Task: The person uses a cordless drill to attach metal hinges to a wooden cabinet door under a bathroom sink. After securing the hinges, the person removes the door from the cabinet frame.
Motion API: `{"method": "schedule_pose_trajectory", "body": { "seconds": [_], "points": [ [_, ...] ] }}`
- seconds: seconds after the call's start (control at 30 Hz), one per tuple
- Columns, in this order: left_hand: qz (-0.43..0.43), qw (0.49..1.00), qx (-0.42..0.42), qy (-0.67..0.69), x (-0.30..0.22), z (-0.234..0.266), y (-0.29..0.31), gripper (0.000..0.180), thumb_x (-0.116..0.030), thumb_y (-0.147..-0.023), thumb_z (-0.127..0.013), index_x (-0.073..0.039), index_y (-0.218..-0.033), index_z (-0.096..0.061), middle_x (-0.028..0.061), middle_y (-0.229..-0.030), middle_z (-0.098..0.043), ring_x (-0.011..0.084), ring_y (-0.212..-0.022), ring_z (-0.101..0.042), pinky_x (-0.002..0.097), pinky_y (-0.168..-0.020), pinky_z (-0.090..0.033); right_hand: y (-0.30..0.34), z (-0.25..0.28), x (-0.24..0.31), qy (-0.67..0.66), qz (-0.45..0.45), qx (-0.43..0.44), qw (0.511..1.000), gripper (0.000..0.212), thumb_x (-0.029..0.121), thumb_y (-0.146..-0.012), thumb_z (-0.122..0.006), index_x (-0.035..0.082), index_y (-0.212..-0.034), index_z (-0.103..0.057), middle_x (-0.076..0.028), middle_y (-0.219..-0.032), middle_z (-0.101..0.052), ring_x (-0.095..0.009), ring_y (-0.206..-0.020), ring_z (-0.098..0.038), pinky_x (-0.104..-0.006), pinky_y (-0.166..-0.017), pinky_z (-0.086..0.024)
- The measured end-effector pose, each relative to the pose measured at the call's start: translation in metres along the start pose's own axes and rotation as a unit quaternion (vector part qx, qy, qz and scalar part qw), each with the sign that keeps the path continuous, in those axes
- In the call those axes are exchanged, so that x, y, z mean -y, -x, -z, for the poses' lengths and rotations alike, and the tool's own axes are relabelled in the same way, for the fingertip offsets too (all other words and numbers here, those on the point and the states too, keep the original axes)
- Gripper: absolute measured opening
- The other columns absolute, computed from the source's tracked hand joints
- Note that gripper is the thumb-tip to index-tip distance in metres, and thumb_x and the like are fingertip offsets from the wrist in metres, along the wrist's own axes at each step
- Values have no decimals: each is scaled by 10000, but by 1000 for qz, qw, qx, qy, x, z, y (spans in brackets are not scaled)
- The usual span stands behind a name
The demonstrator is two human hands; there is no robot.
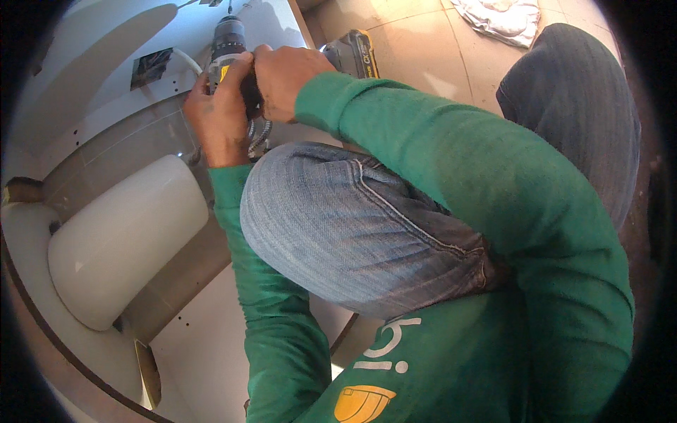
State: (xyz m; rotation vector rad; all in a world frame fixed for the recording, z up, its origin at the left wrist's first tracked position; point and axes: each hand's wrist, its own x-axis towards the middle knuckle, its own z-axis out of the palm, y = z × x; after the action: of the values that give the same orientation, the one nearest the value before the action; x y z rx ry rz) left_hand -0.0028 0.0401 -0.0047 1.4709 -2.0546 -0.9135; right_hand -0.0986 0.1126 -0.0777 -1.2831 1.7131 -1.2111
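A cordless drill [228, 42] with a grey and black body and a yellow mark lies across the top of the view. Its bit points away from me toward a white panel [264, 25]; whether the tip touches cannot be made out. My left hand [220, 120] is wrapped around the drill's body behind the chuck. Closed around the handle side is my right hand [293, 79], its thumb close to the left hand's fingers. Beyond the right wrist sticks out the black and yellow battery [357, 55]. The trigger is hidden.
At left, a white rounded basin-like piece [130, 243] fills the cabinet. Braided hoses [259, 135] hang below the drill, and the panel has a dark rectangular cutout [151, 68] beside a white pipe. A crumpled white cloth [504, 20] rests on the tiled floor [423, 49].
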Motion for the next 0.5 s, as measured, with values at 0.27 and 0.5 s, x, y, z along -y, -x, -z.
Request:
{"method": "schedule_pose_trajectory", "body": {
  "seconds": [0.27, 0.5],
  "points": [
    [72, 997, 36, 10, 3, -15, 16, 516, -373, -908, -799, 39, -1198, -687, 102, -1034, -719, 184, -809, -669, 323, -712, -541, 9, 5, -30, 47, 0, 35, 998, 648, 245, -746, -844, -36, -1218, -501, -246, -1047, -719, -425, -1003, -718, -520, -844, -581],
    [41, 990, -54, 127, 26, -34, -83, 160, -147, -944, -736, -20, -1034, -702, 80, -876, -668, 149, -666, -608, 275, -595, -523, 64, 56, -73, 137, 0, 43, 990, 506, 213, -835, -748, 52, -1249, -503, -223, -1108, -708, -420, -1012, -717, -501, -835, -591]
  ]
}}
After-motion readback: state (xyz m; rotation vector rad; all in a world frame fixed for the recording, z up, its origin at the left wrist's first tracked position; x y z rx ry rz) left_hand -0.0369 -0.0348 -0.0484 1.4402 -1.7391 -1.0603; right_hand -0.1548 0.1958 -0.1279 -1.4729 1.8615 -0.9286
